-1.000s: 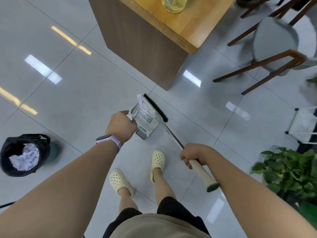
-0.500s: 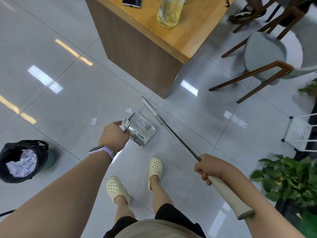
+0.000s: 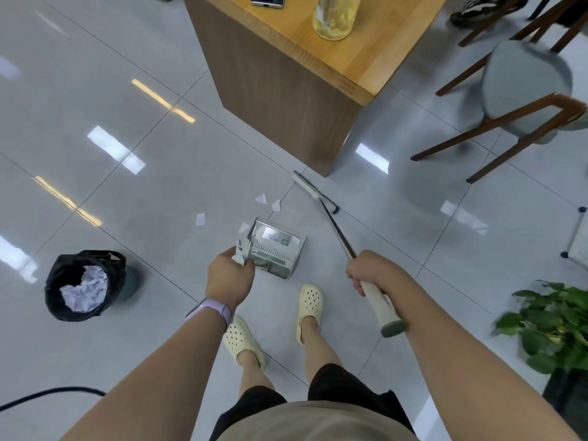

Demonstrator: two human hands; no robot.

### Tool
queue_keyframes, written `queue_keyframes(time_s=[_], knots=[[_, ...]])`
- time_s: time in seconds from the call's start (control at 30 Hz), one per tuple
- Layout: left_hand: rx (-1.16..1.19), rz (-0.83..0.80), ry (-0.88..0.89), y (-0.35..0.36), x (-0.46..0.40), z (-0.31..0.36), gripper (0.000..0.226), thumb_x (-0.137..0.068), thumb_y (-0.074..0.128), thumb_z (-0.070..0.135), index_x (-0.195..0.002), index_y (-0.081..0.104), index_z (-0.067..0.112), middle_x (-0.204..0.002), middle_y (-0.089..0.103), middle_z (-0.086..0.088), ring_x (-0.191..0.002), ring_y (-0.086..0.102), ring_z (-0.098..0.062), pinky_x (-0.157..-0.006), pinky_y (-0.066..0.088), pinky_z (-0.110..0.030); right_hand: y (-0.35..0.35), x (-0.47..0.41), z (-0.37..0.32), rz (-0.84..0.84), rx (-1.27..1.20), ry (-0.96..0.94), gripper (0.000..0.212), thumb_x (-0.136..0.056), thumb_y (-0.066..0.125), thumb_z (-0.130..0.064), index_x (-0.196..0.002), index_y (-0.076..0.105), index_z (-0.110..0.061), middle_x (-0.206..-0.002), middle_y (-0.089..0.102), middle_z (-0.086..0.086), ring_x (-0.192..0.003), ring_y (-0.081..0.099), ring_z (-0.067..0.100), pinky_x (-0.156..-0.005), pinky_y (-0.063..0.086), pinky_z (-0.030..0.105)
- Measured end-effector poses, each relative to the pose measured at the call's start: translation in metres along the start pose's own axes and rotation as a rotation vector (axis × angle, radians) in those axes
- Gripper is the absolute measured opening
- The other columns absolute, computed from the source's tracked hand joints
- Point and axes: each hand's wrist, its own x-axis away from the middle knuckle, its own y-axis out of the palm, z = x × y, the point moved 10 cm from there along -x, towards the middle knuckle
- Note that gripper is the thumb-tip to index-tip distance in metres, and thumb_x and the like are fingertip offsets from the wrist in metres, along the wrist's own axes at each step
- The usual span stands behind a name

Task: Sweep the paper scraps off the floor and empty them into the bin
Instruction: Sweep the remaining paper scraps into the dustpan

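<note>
My left hand (image 3: 229,275) grips the handle of a grey dustpan (image 3: 276,246) that rests on the floor tiles in front of my feet. My right hand (image 3: 370,275) holds the cream grip of a broom; its metal shaft runs up to the broom head (image 3: 313,192), which sits on the floor beyond the dustpan, near the table's corner. Several white paper scraps (image 3: 261,198) lie on the tiles between the broom head and the pan. A black-lined bin (image 3: 84,284) with crumpled paper inside stands to the left.
A wooden table (image 3: 286,90) with a glass bottle (image 3: 334,17) and a phone stands ahead. A grey chair (image 3: 525,90) with wooden legs is at right. A potted plant (image 3: 553,326) stands at lower right, a white rack at the right edge, and a black cable (image 3: 47,393) at lower left.
The broom head has moved away from the dustpan's mouth towards the table corner. Paper scraps that were against the pan now lie loose on the tiles beyond it. The view has tilted up.
</note>
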Motion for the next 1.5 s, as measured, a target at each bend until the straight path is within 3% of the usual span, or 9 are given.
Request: queue_keyframes(time_s=[0.13,0.23,0.47,0.67,0.83,1.13,1.27,1.4,1.5], knots=[[0.026,0.022,0.009,0.008,0.012,-0.009,0.014,-0.092,0.058,0.014,-0.094,0.067,0.024,-0.065,0.062,0.001,-0.052,0.052,-0.020,-0.051,0.043,-0.024,0.039,0.004,-0.009,-0.130,0.530,-0.024,0.020,-0.085,0.058,0.004,-0.066,0.057,-0.002,-0.064,0.059,0.012,-0.074,0.067,0.032,-0.064,0.050,0.032],[0.027,0.024,-0.007,0.008,0.007,-0.007,0.010,-0.089,0.057,0.014,-0.085,0.065,0.018,-0.065,0.061,-0.002,-0.055,0.051,-0.025,-0.052,0.042,-0.026,0.058,0.011,0.011,-0.285,0.641,0.004,0.007,-0.084,0.056,0.006,-0.082,0.061,0.003,-0.069,0.061,0.016,-0.068,0.063,0.030,-0.071,0.054,0.037],[-0.007,-0.003,-0.002,0.002,0.009,-0.001,0.012,-0.091,0.057,0.012,-0.079,0.059,0.014,-0.068,0.060,-0.002,-0.057,0.052,-0.020,-0.046,0.034,-0.021,0.010,0.065,0.051,-0.277,0.123,0.111,0.023,-0.082,0.048,0.005,-0.061,0.044,-0.007,-0.051,0.041,0.008,-0.042,0.039,0.018,-0.044,0.038,0.022],[0.019,0.027,-0.007,-0.033,0.029,-0.031,0.017,-0.091,0.060,0.018,-0.075,0.060,0.014,-0.067,0.063,-0.008,-0.067,0.057,-0.035,-0.053,0.040,-0.028,-0.027,0.099,0.052,-0.194,0.073,0.067,0.021,-0.082,0.051,0.005,-0.067,0.042,-0.007,-0.057,0.036,0.008,-0.041,0.034,0.016,-0.042,0.033,0.020],[0.123,0.115,-0.080,-0.103,0.044,-0.090,0.005,-0.090,0.065,0.022,-0.088,0.069,0.022,-0.051,0.055,0.003,-0.048,0.048,-0.023,-0.049,0.045,-0.030,-0.028,0.084,0.019,-0.116,-0.019,0.053,0.028,-0.087,0.050,0.006,-0.064,0.043,-0.008,-0.049,0.039,0.005,-0.035,0.034,0.014,-0.037,0.033,0.018],[0.141,0.116,-0.134,-0.148,0.048,-0.147,0.018,-0.090,0.065,0.015,-0.073,0.065,0.020,-0.053,0.050,-0.003,-0.046,0.042,-0.023,-0.039,0.038,-0.027,0.012,0.038,-0.092,-0.014,-0.149,-0.024,0.007,-0.092,0.050,0.003,-0.091,0.047,-0.003,-0.051,0.040,0.006,-0.041,0.034,0.014,-0.037,0.034,0.020],[0.025,0.129,-0.110,-0.135,0.041,-0.154,0.024,-0.093,0.063,0.021,-0.071,0.058,0.027,-0.057,0.059,-0.002,-0.049,0.049,-0.020,-0.051,0.043,-0.029,0.068,0.015,-0.127,-0.051,0.262,-0.059,0.010,-0.082,0.049,0.007,-0.090,0.055,0.003,-0.074,0.057,0.017,-0.065,0.051,0.026,-0.063,0.044,0.030],[0.011,0.171,-0.138,-0.153,0.037,-0.175,0.029,-0.095,0.062,0.039,-0.071,0.058,0.025,-0.053,0.055,0.003,-0.046,0.046,-0.016,-0.048,0.039,-0.026,0.140,0.017,-0.108,-0.169,0.876,0.000,0.008,-0.083,0.058,-0.003,-0.088,0.064,0.001,-0.088,0.066,0.018,-0.074,0.060,0.028,-0.074,0.050,0.034],[0.007,0.171,-0.128,-0.159,0.038,-0.179,0.027,-0.095,0.063,0.033,-0.069,0.057,0.027,-0.055,0.057,0.001,-0.048,0.048,-0.018,-0.050,0.040,-0.027,0.168,0.033,-0.088,-0.288,1.053,0.013,0.005,-0.081,0.060,-0.002,-0.078,0.065,-0.002,-0.083,0.064,0.017,-0.071,0.060,0.027,-0.074,0.051,0.034]])
